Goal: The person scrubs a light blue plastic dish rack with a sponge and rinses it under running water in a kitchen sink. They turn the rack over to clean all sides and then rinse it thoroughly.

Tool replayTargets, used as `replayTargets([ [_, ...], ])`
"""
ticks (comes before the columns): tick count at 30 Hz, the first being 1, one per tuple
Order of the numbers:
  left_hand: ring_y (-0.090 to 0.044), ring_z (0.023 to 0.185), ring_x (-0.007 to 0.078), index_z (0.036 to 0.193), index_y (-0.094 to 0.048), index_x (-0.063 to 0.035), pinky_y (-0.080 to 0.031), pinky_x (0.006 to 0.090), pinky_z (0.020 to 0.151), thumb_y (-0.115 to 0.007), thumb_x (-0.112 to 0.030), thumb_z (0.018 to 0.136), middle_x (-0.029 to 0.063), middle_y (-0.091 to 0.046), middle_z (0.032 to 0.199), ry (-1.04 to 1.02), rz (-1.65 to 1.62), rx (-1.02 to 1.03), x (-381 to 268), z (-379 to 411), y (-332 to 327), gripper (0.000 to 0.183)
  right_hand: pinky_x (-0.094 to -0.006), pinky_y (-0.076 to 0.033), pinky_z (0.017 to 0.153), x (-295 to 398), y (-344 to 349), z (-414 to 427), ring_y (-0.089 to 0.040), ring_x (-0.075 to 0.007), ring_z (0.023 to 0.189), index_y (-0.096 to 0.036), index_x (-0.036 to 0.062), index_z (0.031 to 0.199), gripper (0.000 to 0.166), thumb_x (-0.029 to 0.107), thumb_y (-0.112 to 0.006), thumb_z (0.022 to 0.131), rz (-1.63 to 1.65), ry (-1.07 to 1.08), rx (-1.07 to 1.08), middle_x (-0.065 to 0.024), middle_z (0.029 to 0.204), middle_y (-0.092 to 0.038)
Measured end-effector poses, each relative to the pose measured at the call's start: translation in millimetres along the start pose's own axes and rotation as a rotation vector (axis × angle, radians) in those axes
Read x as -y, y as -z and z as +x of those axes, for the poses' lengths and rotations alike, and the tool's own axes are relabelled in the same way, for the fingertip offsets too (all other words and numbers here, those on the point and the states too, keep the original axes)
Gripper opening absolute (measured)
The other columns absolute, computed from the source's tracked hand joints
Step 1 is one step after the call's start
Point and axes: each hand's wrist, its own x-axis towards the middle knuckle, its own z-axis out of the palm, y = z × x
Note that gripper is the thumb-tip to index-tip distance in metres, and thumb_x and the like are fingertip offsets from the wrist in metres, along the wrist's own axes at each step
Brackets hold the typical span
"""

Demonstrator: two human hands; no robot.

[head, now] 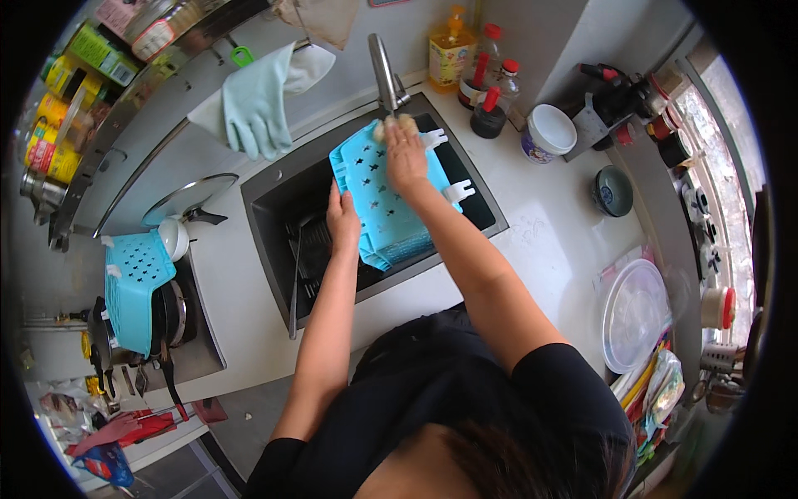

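A blue plastic basket (374, 206) with star-shaped holes and white clips along one side is held tilted over the dark sink (265, 199). My left hand (343, 218) grips its left edge. Under my right hand (406, 156), a tan scrubbing pad or sponge (381, 132) is pressed to the basket's far end, just below the metal faucet (383, 75). Fingers of the right hand lie flat over the pad. Whether water is running I cannot tell. A long metal-handled utensil (295, 293) leans out over the sink's front rim.
Pale green rubber gloves (255, 100) hang from a rail behind the sink. Sauce bottles (489, 112), a yellow soap pump bottle (450, 53), a lidded white tub (548, 134) and a bowl (612, 191) stand to the right. Another blue basket (134, 287) sits among pans at left.
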Motion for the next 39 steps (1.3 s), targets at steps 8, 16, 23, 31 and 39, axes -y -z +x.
replayTargets([
  [8,-0.054,0.109,0.0216,0.135,-0.037,-0.0034,-0.04,0.0309,0.093,-0.038,-0.011,0.095,0.0143,-0.053,0.125,0.057,0.023,-0.013,-13.9,-0.8,-0.9,0.041,-0.0373,-0.035,0.103,19.2,30.0,-87.4,-0.041,-0.0316,0.124,-0.036,-0.0071,0.131,0.052,0.008,-0.046,0.082,-0.135,0.218,0.081,-0.0211,0.133,-0.042],
  [16,-0.054,0.11,0.0223,0.136,-0.036,-0.0032,-0.04,0.0309,0.092,-0.039,-0.011,0.095,0.0151,-0.053,0.124,0.028,0.042,0.001,-17.1,-5.2,-5.1,0.042,-0.0372,-0.014,0.112,-22.9,38.7,-11.4,-0.031,-0.0275,0.131,-0.039,-0.0026,0.131,0.046,0.015,-0.038,0.088,-0.54,0.173,0.093,-0.0138,0.135,-0.043],
  [23,-0.053,0.109,0.0199,0.136,-0.036,-0.0019,-0.039,0.0298,0.093,-0.038,-0.012,0.096,0.0135,-0.053,0.124,0.053,0.036,-0.06,-23.4,-3.2,-8.0,0.041,-0.0419,-0.019,0.111,-7.2,33.3,-71.1,-0.032,-0.0327,0.13,-0.037,-0.0066,0.13,0.049,0.007,-0.042,0.083,-0.273,0.104,0.088,-0.019,0.136,-0.039],
  [31,-0.057,0.104,0.0231,0.137,-0.035,-0.0042,-0.043,0.0322,0.088,-0.038,-0.011,0.095,0.016,-0.054,0.123,0.028,0.046,-0.041,-23.5,-11.1,-19.7,0.043,-0.0398,-0.018,0.11,-17.5,26.1,-45.1,-0.029,-0.0337,0.132,-0.038,-0.0069,0.13,0.048,0.012,-0.037,0.086,-0.255,0.013,-0.002,-0.0194,0.136,-0.04],
  [39,-0.055,0.108,0.0232,0.138,-0.031,-0.0035,-0.043,0.0329,0.091,-0.034,-0.011,0.096,0.0157,-0.051,0.125,0.078,-0.048,-0.016,-22.8,-4.9,-16.4,0.043,-0.0394,-0.026,0.108,3.5,85.3,-135.1,-0.038,-0.0295,0.127,-0.042,-0.0029,0.129,0.048,0.009,-0.045,0.082,0.102,0.28,0.075,-0.0172,0.131,-0.045],
])
